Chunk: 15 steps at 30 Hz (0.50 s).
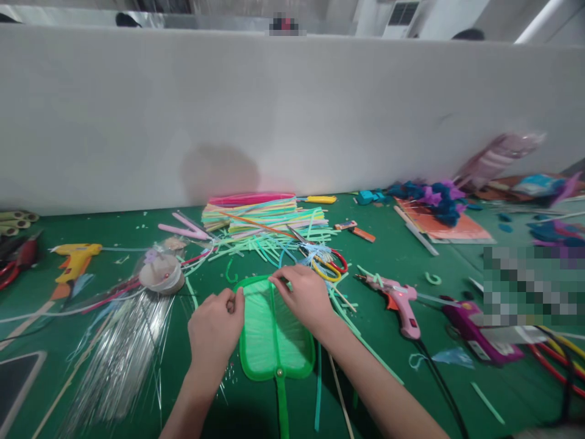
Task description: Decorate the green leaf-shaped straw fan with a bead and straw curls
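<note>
A green hand fan point(256, 329) lies face up on the table, with a thin light-green panel, a rounded green rim, a middle rib and a handle pointing toward me. My left hand point(217, 323) is closed in a pinch on the fan's upper left rim. At the top edge, by the middle rib, my right hand point(304, 292) pinches the rim between thumb and fingertips. Whether a thin strip is also between my fingers is too small to tell. Just beyond my right hand are scissors point(336, 268) with red and yellow handles, among cut pipe cleaners.
A bundle of coloured pipe cleaners point(269, 213) lies at the back. On the right is a pink glue gun point(397, 296) with its cord, and on the left a yellow glue gun point(78, 259). A small white cup point(161, 274) stands near clear strands point(123, 353). A white partition point(292, 110) rises behind.
</note>
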Tool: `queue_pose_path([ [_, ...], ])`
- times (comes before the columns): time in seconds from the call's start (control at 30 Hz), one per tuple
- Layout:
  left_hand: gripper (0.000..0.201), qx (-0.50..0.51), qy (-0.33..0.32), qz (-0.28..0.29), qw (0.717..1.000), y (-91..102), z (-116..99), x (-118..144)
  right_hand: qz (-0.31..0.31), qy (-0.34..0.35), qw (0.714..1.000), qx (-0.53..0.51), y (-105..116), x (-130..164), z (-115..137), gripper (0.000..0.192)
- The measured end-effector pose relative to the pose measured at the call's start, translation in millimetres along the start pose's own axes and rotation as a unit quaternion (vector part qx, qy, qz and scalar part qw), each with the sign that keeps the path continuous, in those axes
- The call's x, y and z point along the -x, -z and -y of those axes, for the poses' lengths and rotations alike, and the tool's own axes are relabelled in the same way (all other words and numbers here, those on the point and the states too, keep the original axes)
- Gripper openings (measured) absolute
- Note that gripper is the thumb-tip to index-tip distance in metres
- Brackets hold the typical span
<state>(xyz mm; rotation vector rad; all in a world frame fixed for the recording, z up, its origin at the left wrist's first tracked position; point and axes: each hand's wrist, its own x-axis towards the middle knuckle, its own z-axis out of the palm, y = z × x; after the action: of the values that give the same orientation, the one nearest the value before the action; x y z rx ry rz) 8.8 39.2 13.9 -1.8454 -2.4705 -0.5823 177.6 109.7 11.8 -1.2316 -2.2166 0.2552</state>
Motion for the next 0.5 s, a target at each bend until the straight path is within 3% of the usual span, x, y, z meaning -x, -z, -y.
queue_pose_path([
  [0.13, 0.036, -0.040, 0.039, 0.009, 0.998, 8.6, 2, 9, -0.047, -0.017, 0.999, -0.017, 4, 5, -8, 0.013],
  [0.23, 0.041, 0.032, 0.051, 0.051, 0.997, 19.1, 14, 11, -0.047, -0.010, 0.998, -0.038, 13, 5, -23, 0.012],
  [0.37, 0.039, 0.138, 0.019, 0.064, 0.988, 35.5, 25, 1, -0.012, 0.073, 0.995, -0.072, 27, 0, -36, 0.011],
  [0.5, 0.036, 0.195, -0.039, 0.134, 0.971, 38.8, 18, -12, -0.015, 0.144, 0.986, -0.081, 34, -5, -28, 0.015],
])
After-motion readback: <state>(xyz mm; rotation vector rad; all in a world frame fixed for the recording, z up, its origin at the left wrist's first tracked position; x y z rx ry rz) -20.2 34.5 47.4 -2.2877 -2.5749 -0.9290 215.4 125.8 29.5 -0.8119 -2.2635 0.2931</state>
